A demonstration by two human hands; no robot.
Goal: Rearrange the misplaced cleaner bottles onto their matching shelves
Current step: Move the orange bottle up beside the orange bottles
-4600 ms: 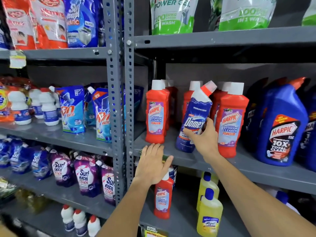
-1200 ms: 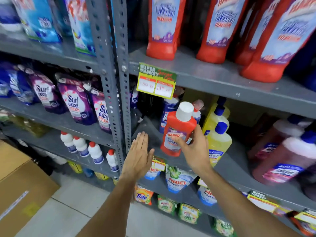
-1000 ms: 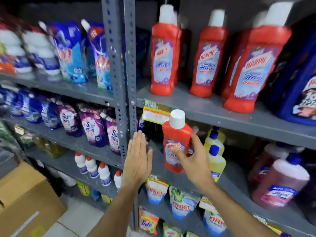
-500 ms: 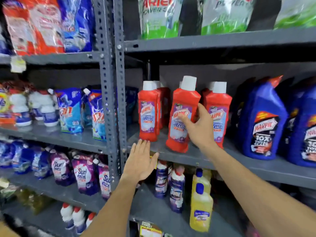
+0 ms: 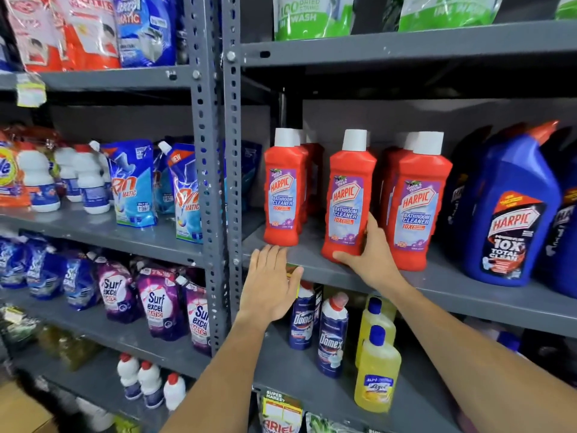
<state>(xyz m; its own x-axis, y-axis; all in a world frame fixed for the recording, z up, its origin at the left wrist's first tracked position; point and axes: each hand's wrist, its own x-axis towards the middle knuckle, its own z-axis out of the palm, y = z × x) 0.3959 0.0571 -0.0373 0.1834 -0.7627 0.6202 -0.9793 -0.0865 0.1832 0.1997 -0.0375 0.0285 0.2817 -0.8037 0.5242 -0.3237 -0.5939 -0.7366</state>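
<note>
A red Harpic bathroom cleaner bottle (image 5: 348, 198) with a white cap stands upright on the middle shelf (image 5: 468, 295), between other red Harpic bottles (image 5: 284, 189). My right hand (image 5: 371, 260) grips its lower right side and base. My left hand (image 5: 271, 285) lies flat and open against the shelf's front edge, holding nothing. On the shelf below stand two dark blue Domex bottles (image 5: 332, 339) and yellow cleaner bottles (image 5: 377, 373).
Large blue Harpic bottles (image 5: 512, 210) fill the shelf's right side. A grey upright post (image 5: 215, 182) splits the racks. Left racks hold detergent pouches (image 5: 134, 182), Surf Excel pouches (image 5: 159, 304) and small white bottles (image 5: 150, 385). A cardboard box (image 5: 22, 414) sits at the bottom left.
The red Harpic bottle went from the lower shelf up to the middle shelf and now stands upright among the matching red bottles. My right hand slid down to its base.
</note>
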